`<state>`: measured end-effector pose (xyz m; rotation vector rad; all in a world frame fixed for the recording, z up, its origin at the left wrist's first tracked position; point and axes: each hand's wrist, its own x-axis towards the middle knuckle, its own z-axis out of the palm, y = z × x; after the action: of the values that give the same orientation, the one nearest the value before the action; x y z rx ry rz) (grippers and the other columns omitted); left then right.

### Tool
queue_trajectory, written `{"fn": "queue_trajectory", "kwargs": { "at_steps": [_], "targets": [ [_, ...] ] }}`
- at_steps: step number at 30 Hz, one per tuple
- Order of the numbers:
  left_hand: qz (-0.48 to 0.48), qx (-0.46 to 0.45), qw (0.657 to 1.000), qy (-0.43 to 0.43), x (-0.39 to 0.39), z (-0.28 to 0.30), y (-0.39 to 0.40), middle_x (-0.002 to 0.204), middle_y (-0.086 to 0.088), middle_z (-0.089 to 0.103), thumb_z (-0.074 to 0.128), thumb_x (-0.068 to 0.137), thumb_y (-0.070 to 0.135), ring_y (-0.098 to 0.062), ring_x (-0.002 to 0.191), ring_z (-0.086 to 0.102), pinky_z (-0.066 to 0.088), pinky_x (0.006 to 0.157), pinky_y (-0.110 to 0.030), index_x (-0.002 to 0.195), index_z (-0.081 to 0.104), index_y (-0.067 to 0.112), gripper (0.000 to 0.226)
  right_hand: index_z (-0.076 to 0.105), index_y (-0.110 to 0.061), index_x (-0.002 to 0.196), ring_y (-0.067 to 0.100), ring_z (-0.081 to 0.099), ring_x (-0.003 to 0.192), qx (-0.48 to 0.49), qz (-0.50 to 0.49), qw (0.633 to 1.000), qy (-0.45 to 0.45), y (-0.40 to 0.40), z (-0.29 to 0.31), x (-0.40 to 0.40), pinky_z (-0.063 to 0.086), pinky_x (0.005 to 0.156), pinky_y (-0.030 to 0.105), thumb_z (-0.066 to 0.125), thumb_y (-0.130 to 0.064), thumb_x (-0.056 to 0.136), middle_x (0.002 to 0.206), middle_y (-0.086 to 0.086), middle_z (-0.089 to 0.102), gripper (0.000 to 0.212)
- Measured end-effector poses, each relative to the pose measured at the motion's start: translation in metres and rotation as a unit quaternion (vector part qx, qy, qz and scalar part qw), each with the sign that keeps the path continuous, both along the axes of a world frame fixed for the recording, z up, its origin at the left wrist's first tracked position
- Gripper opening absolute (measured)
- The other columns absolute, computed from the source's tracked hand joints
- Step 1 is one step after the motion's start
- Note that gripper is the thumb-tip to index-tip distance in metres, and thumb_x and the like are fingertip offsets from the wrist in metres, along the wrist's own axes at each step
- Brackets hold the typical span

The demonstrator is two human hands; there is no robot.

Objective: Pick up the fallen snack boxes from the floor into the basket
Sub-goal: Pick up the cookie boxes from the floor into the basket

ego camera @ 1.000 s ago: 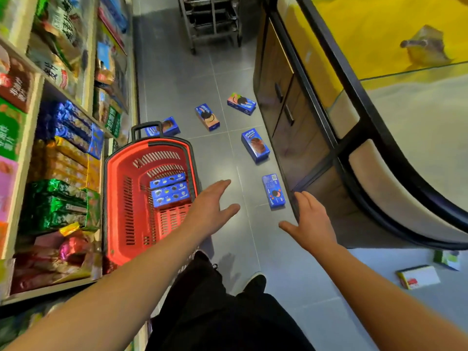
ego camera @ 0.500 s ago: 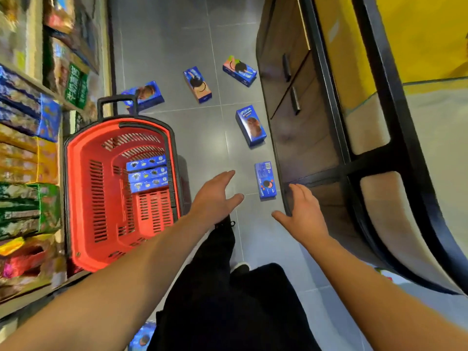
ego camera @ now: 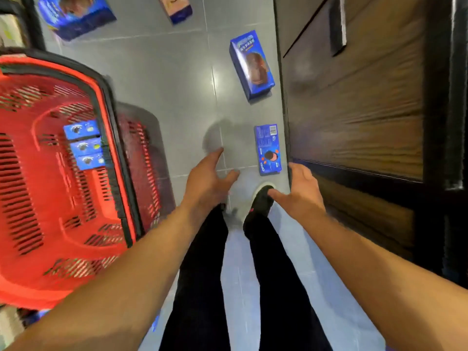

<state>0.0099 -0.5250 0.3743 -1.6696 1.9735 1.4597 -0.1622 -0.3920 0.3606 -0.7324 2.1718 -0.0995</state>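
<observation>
A red basket (ego camera: 22, 249) stands on the floor at the left, with three blue snack boxes (ego camera: 84, 144) inside it. A flat blue cookie box (ego camera: 268, 149) lies on the grey floor beside the cabinet, just ahead of both hands. A larger blue box (ego camera: 252, 64) lies farther on, and two more boxes (ego camera: 76, 15) (ego camera: 177, 7) sit at the top edge. My left hand (ego camera: 207, 178) is open, left of the cookie box. My right hand (ego camera: 298, 191) is open, just below and right of it. Neither hand touches a box.
A dark wooden cabinet (ego camera: 359, 102) runs along the right side, close to the nearest boxes. My legs and a black shoe (ego camera: 262, 201) are below the hands. The basket's black handle (ego camera: 30, 24) rises at the top left.
The view has dropped lower and nearer to the floor. Both open hands have moved forward toward the nearest blue cookie box. The store shelves at the left have left the view.
</observation>
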Motion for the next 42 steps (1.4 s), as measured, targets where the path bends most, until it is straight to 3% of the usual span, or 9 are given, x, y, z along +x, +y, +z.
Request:
{"fn": "queue_trajectory", "kwargs": {
  "at_steps": [9,13,20,25,28,30,34,39,42],
  "targets": [
    [0.064,0.083,0.994,0.005,-0.056,-0.276,0.021,0.135,-0.005,0.056,0.072,0.080,0.037,-0.028,0.117,0.057,0.044,0.101,-0.038,0.139,0.048,0.018,0.066,0.056,-0.012,0.124,0.017,0.054,0.106,0.041,-0.105,0.994,-0.011,0.008,-0.250,-0.027,0.040,0.089,0.023,0.081,-0.043,0.068,0.116,0.000,0.056,0.068],
    [0.044,0.123,0.991,0.026,-0.074,-0.375,0.039,0.131,-0.003,0.057,0.070,0.077,0.044,-0.021,0.113,0.059,0.046,0.100,-0.039,0.138,0.047,0.023,0.069,0.055,-0.016,0.119,0.023,0.062,0.103,0.055,-0.149,0.987,0.010,0.024,-0.348,-0.041,0.053,0.086,0.036,0.075,-0.047,0.061,0.114,0.005,0.062,0.068],
    [0.071,0.259,0.961,0.063,-0.103,-0.468,0.071,0.116,0.003,0.065,0.064,0.086,0.027,-0.010,0.098,0.061,0.050,0.084,-0.030,0.127,0.057,0.028,0.042,0.061,-0.023,0.102,0.017,0.065,0.094,0.051,-0.310,0.948,-0.056,0.036,-0.430,-0.062,0.055,0.090,0.041,0.060,-0.023,0.091,0.103,0.000,0.067,0.012],
    [0.176,0.288,0.935,0.110,-0.100,-0.461,0.089,0.106,0.004,0.072,0.067,0.071,0.032,-0.010,0.087,0.068,0.053,0.068,-0.026,0.112,0.058,0.032,0.042,0.061,-0.026,0.088,0.005,0.064,0.077,0.044,-0.384,0.917,-0.096,0.030,-0.427,-0.052,0.055,0.066,0.021,0.059,-0.021,0.096,0.094,-0.001,0.069,0.010],
    [0.245,0.298,0.916,0.108,-0.089,-0.437,0.083,0.093,0.000,0.071,0.072,0.079,0.019,-0.009,0.069,0.063,0.046,0.054,-0.020,0.119,0.053,0.022,0.044,0.062,-0.025,0.075,0.017,0.066,0.079,0.046,-0.386,0.915,-0.106,0.019,-0.403,-0.040,0.058,0.082,0.041,0.063,-0.021,0.092,0.097,0.011,0.072,0.018],
    [0.282,0.297,0.907,0.099,-0.079,-0.414,0.073,0.085,-0.001,0.070,0.071,0.082,0.017,-0.013,0.070,0.064,0.052,0.063,-0.028,0.118,0.055,0.019,0.039,0.062,-0.023,0.070,0.028,0.067,0.087,0.054,-0.384,0.914,-0.118,0.011,-0.383,-0.031,0.056,0.087,0.049,0.065,-0.026,0.091,0.091,0.010,0.072,0.022],
    [0.324,0.309,0.890,0.088,-0.049,-0.351,0.049,0.099,-0.012,0.071,0.070,0.085,0.021,-0.027,0.085,0.070,0.056,0.084,-0.047,0.117,0.056,0.016,0.035,0.061,-0.027,0.074,0.022,0.067,0.092,0.059,-0.353,0.919,-0.163,-0.011,-0.324,-0.014,0.056,0.090,0.046,0.068,-0.038,0.088,0.088,-0.002,0.069,0.019],
    [0.362,0.356,0.855,0.108,-0.004,-0.252,0.029,0.092,-0.008,0.073,0.063,0.091,0.020,-0.028,0.083,0.068,0.051,0.093,-0.048,0.104,0.059,0.026,0.016,0.062,-0.020,0.083,0.024,0.069,0.094,0.072,-0.308,0.911,-0.265,-0.044,-0.224,0.010,0.056,0.091,0.049,0.067,-0.054,0.083,0.097,0.003,0.072,0.034],
    [0.352,0.379,0.845,0.138,0.011,-0.178,0.014,0.090,-0.007,0.070,0.058,0.094,0.021,-0.027,0.087,0.064,0.048,0.094,-0.049,0.096,0.060,0.030,0.009,0.063,-0.022,0.090,0.021,0.069,0.094,0.022,-0.261,0.917,-0.299,-0.069,-0.150,0.018,0.057,0.085,0.042,0.072,-0.039,0.085,0.093,-0.002,0.071,0.020]
  ]
}}
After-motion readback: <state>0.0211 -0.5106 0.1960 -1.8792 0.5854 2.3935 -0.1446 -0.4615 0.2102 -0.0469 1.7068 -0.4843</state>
